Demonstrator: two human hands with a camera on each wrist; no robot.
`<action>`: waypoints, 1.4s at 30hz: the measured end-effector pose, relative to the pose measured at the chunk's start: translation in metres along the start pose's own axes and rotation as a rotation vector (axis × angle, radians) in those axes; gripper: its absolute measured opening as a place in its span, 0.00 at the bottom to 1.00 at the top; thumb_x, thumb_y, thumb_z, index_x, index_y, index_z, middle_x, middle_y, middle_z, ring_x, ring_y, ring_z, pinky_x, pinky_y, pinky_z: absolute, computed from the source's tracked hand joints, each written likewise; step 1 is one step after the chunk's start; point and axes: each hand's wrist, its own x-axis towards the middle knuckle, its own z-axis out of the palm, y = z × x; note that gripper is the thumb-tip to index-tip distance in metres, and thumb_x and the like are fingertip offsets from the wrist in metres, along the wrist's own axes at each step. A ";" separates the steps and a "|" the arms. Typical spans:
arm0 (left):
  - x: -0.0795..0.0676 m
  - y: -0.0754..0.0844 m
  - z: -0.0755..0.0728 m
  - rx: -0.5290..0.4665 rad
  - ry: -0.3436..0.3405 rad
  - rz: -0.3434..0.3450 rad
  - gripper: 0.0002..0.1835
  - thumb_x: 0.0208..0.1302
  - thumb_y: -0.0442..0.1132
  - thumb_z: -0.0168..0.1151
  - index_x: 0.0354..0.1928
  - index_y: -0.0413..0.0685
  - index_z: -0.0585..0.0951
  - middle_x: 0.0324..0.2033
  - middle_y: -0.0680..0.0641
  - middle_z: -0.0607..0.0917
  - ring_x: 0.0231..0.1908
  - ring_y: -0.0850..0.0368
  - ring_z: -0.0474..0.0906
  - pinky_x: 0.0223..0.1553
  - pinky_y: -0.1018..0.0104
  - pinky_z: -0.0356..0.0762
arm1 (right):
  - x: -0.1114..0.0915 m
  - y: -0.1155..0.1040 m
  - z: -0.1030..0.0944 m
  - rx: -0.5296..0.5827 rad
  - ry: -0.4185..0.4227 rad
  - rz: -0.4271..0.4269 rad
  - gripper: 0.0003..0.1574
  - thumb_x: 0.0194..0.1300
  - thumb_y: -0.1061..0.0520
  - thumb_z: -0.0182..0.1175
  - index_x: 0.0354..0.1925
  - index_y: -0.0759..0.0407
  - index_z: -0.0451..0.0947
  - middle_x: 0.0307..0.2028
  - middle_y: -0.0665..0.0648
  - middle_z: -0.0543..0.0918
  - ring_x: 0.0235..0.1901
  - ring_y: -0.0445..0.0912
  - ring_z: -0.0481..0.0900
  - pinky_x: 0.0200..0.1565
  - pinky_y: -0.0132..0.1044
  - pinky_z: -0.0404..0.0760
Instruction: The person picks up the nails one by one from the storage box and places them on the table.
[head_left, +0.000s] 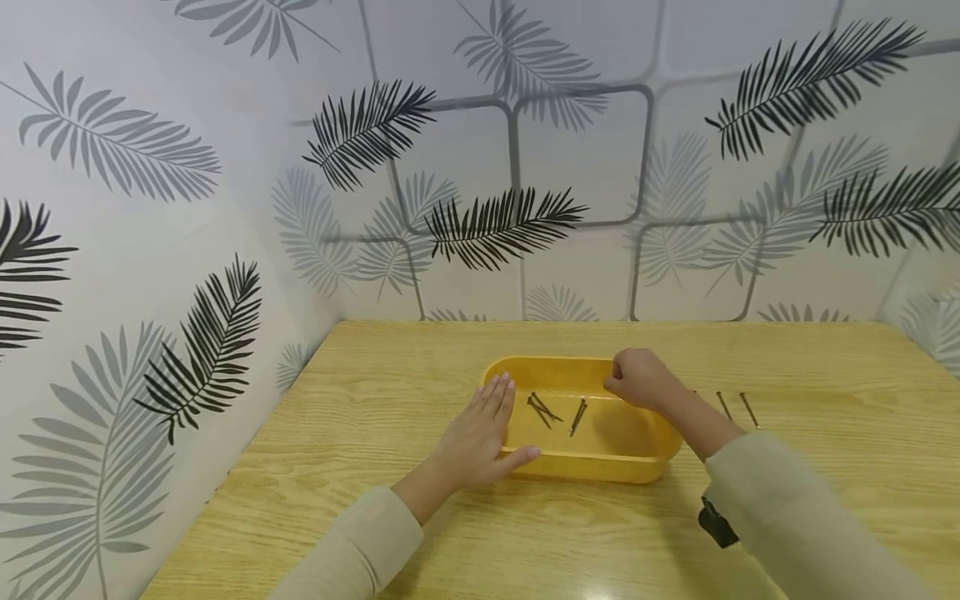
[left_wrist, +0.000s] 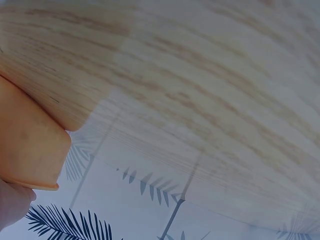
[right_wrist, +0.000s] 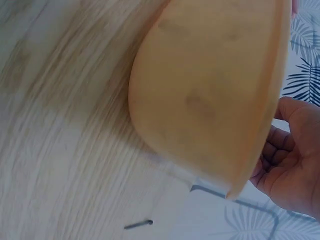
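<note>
A yellow-orange oblong tray [head_left: 585,468] stands on the wooden table, with several dark screws [head_left: 577,417] lying loose on its floor. My left hand [head_left: 480,437] rests on the tray's left end, fingers straight over the rim and thumb along the near edge. Over the far right part of the tray is my right hand [head_left: 641,379], its fingers curled. In the right wrist view the tray's rim hides the fingertips of the right hand [right_wrist: 295,160], so whether they hold anything is unclear.
To the right of the tray, slim screws [head_left: 750,410] lie spaced apart on the table [head_left: 360,375], one partly hidden by the right arm. Behind the table rises a wall [head_left: 585,167] with leaf patterns. A dark object [head_left: 717,522] shows at the right sleeve.
</note>
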 end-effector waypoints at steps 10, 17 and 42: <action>0.000 0.000 0.000 -0.012 -0.013 -0.012 0.60 0.51 0.76 0.03 0.70 0.30 0.47 0.71 0.34 0.49 0.72 0.44 0.43 0.71 0.55 0.46 | 0.008 -0.014 0.020 0.043 -0.091 0.040 0.29 0.56 0.65 0.51 0.07 0.49 0.51 0.07 0.43 0.49 0.12 0.37 0.43 0.19 0.28 0.49; 0.000 0.000 0.000 0.001 -0.005 -0.005 0.60 0.52 0.75 0.03 0.69 0.30 0.49 0.71 0.34 0.50 0.72 0.45 0.44 0.71 0.55 0.48 | 0.009 -0.022 0.031 0.049 -0.123 0.084 0.29 0.57 0.63 0.54 0.07 0.49 0.52 0.08 0.44 0.51 0.12 0.37 0.46 0.18 0.28 0.52; 0.000 -0.002 0.002 -0.006 0.002 0.000 0.59 0.53 0.75 0.04 0.69 0.30 0.49 0.70 0.34 0.51 0.72 0.45 0.44 0.71 0.55 0.47 | 0.010 -0.031 0.054 -0.133 -0.170 0.124 0.15 0.50 0.64 0.57 0.13 0.59 0.64 0.15 0.52 0.64 0.19 0.44 0.60 0.23 0.32 0.64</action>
